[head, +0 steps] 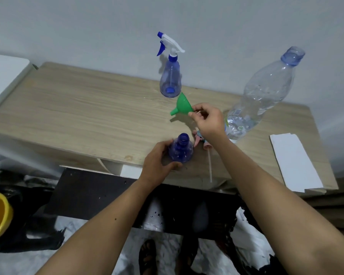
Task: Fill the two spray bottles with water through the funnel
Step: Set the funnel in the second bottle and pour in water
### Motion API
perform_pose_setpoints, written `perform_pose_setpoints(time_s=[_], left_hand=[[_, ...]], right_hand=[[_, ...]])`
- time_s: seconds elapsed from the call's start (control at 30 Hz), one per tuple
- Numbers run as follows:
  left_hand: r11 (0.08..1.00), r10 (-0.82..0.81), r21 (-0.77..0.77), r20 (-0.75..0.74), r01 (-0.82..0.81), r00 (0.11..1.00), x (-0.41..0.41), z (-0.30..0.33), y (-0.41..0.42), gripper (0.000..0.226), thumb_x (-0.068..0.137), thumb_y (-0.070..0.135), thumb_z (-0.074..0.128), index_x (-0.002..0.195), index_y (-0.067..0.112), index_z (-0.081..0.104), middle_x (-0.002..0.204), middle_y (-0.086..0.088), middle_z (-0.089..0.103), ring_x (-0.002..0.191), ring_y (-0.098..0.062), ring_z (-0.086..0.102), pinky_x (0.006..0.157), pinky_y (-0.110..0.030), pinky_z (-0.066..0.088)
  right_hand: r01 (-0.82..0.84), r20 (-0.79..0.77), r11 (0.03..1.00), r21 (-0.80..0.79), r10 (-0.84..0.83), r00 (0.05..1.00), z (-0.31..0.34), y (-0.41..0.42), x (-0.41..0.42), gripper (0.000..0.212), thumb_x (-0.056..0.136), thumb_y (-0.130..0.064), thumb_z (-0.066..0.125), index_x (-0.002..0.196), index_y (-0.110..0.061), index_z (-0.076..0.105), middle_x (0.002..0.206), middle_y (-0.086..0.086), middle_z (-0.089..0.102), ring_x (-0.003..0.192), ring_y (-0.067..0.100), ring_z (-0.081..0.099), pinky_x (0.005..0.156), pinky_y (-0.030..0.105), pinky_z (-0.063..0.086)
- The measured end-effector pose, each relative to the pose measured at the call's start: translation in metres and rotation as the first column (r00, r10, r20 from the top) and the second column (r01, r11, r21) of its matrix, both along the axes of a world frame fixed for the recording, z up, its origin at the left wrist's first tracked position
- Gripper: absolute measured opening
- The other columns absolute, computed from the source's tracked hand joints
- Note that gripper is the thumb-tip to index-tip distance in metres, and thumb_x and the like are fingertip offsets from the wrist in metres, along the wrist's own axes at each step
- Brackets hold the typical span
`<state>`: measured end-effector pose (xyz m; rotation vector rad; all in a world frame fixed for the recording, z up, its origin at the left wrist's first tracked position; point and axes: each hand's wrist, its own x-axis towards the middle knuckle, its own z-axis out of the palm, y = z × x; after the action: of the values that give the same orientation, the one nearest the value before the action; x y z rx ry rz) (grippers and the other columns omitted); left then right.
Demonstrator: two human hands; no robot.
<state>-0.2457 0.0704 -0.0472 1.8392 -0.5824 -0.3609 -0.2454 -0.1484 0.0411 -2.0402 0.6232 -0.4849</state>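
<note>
Head view. Your left hand [157, 163] wraps the open bottle [181, 148] at the table's [77, 116] near edge; judging by the bare neck facing up, you hold it steady to receive the spout. Your right hand [207, 121] pinches the rim of the funnel [183, 106], which hangs tilted above the table, spout aimed down-left toward that neck but well apart from it. The removed sprayer [202, 142], with its dip tube, lies just beside the open bottle, partly under your right wrist. The capped bottle [170, 76] stands upright farther back, sprayer on, apparently empty. The water bottle [262, 96], uncapped and partly full, stands to the right, within reach for pouring. Neither spray bottle shows water yet.
</note>
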Motion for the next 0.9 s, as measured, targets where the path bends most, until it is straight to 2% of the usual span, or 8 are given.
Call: perform_pose_setpoints(time_s=[0.1, 0.23, 0.4, 0.53, 0.6, 0.73, 0.9], left_hand=[[1.000, 0.004, 0.002, -0.011, -0.004, 1.000, -0.002, 0.004, 0.000, 0.081, 0.067, 0.014, 0.098, 0.139, 0.020, 0.060, 0.134, 0.007, 0.068, 0.122, -0.008, 0.066, 0.108, -0.036, 0.055], [1.000, 0.016, 0.000, 0.027, -0.016, 0.999, -0.005, 0.007, 0.000, 0.081, 0.068, 0.011, 0.097, 0.138, 0.024, 0.060, 0.134, 0.007, 0.065, 0.121, -0.008, 0.065, 0.106, -0.035, 0.054], [1.000, -0.010, 0.027, 0.052, 0.009, 0.999, 0.000, 0.005, 0.000, 0.082, 0.067, 0.016, 0.098, 0.139, 0.019, 0.060, 0.135, 0.007, 0.064, 0.124, -0.013, 0.064, 0.109, -0.039, 0.052], [1.000, -0.021, 0.017, 0.075, 0.020, 0.997, 0.002, 0.002, 0.001, 0.082, 0.068, 0.018, 0.099, 0.140, 0.013, 0.060, 0.136, 0.003, 0.064, 0.124, -0.010, 0.063, 0.111, -0.034, 0.051], [0.999, -0.026, 0.026, 0.084, 0.024, 0.996, 0.002, 0.001, 0.001, 0.082, 0.068, 0.019, 0.099, 0.140, 0.013, 0.060, 0.136, 0.003, 0.064, 0.124, -0.011, 0.063, 0.110, -0.034, 0.052], [0.999, -0.046, 0.029, 0.077, 0.044, 0.996, 0.004, 0.000, 0.001, 0.084, 0.068, 0.030, 0.097, 0.141, 0.015, 0.058, 0.138, 0.002, 0.064, 0.127, -0.013, 0.064, 0.110, -0.042, 0.054], [0.998, -0.053, 0.035, 0.070, 0.051, 0.996, 0.005, -0.003, 0.001, 0.085, 0.069, 0.026, 0.097, 0.143, 0.017, 0.057, 0.139, 0.004, 0.064, 0.129, -0.012, 0.063, 0.110, -0.044, 0.054]], right_hand=[[-0.042, 0.034, 0.998, -0.038, 0.043, 0.998, 0.024, 0.006, -0.027, 0.012, 0.094, -0.013, 0.075, 0.103, -0.022, 0.077, 0.085, -0.006, 0.068, 0.070, 0.004, 0.058, 0.070, 0.028, 0.055], [-0.079, 0.099, 0.984, -0.160, 0.095, 0.990, 0.044, 0.006, -0.056, 0.014, 0.093, -0.008, 0.075, 0.102, -0.017, 0.078, 0.099, 0.001, 0.071, 0.082, 0.011, 0.063, 0.078, 0.023, 0.052], [-0.092, 0.156, 0.955, -0.281, 0.140, 0.978, 0.058, 0.005, -0.080, 0.012, 0.091, -0.005, 0.077, 0.101, -0.012, 0.079, 0.099, 0.005, 0.071, 0.079, 0.012, 0.066, 0.080, 0.027, 0.056], [-0.133, 0.155, 0.923, -0.361, 0.200, 0.968, 0.061, 0.008, -0.090, 0.013, 0.089, -0.011, 0.077, 0.101, -0.014, 0.080, 0.096, -0.004, 0.068, 0.080, 0.012, 0.067, 0.079, 0.032, 0.056], [-0.150, 0.135, 0.915, -0.374, 0.213, 0.968, 0.060, 0.012, -0.092, 0.014, 0.089, -0.010, 0.077, 0.102, -0.014, 0.080, 0.098, -0.003, 0.068, 0.082, 0.015, 0.067, 0.080, 0.033, 0.057], [-0.168, 0.130, 0.908, -0.384, 0.233, 0.964, 0.061, 0.021, -0.096, 0.018, 0.088, -0.002, 0.077, 0.102, -0.011, 0.081, 0.098, 0.003, 0.068, 0.081, 0.014, 0.067, 0.079, 0.025, 0.055], [-0.179, 0.133, 0.905, -0.386, 0.247, 0.960, 0.068, 0.026, -0.100, 0.015, 0.089, -0.004, 0.077, 0.101, -0.013, 0.081, 0.099, 0.003, 0.067, 0.082, 0.014, 0.066, 0.081, 0.018, 0.051]])
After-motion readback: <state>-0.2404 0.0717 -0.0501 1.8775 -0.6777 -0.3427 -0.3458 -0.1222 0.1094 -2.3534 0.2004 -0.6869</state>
